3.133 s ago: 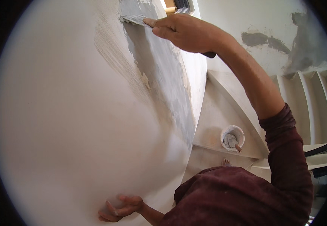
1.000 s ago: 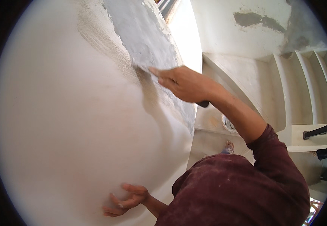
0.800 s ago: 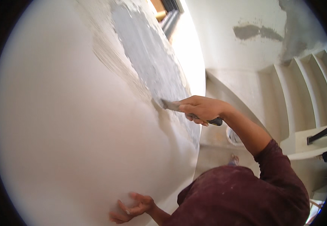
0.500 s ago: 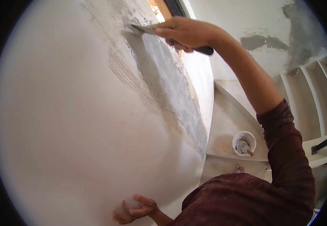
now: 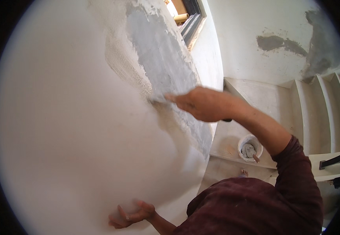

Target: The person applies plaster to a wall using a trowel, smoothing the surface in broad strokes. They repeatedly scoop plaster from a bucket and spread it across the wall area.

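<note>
My right hand (image 5: 205, 103) is closed round a putty knife (image 5: 159, 100), its blade blurred against the wall and most of its dark handle hidden in the fist. The blade is at the left border of a grey plaster patch (image 5: 166, 58), beside a rough, grainy strip (image 5: 125, 66) of the white wall (image 5: 72, 117). Low on the wall, my left hand (image 5: 132, 214) has its fingers spread and curled a little, holding nothing. Whether it touches the wall, I cannot tell.
A white bucket (image 5: 250, 148) with grey paste and a brown-handled tool stands on the landing near my foot (image 5: 243, 172). Pale stairs (image 5: 319, 113) rise at the right, above a dark bracket (image 5: 336, 159). A window opening (image 5: 187, 23) is at the top; grey patches (image 5: 273, 43) mark the far wall.
My right hand has swept the putty knife down along the patch's left border, from near the window to its middle. My left hand stays open, slightly further left and lower in view.
</note>
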A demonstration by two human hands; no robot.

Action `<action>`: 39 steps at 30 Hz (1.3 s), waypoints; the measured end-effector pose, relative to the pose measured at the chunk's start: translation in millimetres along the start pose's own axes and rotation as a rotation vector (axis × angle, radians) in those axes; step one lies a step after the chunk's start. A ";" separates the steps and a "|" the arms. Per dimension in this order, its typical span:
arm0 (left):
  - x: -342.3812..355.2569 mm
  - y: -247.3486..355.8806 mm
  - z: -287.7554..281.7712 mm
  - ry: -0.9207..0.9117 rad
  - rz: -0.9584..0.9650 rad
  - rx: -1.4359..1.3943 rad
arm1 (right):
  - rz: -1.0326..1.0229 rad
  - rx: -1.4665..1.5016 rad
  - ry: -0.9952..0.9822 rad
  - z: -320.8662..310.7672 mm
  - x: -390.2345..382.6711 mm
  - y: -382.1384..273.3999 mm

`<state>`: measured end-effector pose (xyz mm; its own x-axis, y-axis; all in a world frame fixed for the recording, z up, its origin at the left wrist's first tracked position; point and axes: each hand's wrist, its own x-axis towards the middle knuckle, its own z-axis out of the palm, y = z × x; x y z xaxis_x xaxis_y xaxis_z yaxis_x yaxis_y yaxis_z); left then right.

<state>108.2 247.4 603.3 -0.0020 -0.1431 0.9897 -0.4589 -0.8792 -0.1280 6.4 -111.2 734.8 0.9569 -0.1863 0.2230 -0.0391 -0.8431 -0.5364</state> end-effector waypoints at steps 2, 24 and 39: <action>2.5 12.0 4.6 0.029 0.030 -0.004 | -0.109 0.015 0.055 24.4 -15.0 57.4; 3.9 6.0 9.4 -0.028 0.078 0.058 | -0.001 -0.066 0.247 -37.1 45.2 64.0; -3.6 -8.0 8.9 -0.026 0.058 0.013 | 0.114 0.120 0.043 54.8 3.8 67.2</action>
<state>119.8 250.9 600.2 -0.0050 -0.2056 0.9786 -0.4471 -0.8749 -0.1861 23.2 -140.9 655.0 0.9349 -0.3011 0.1881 -0.1099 -0.7493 -0.6531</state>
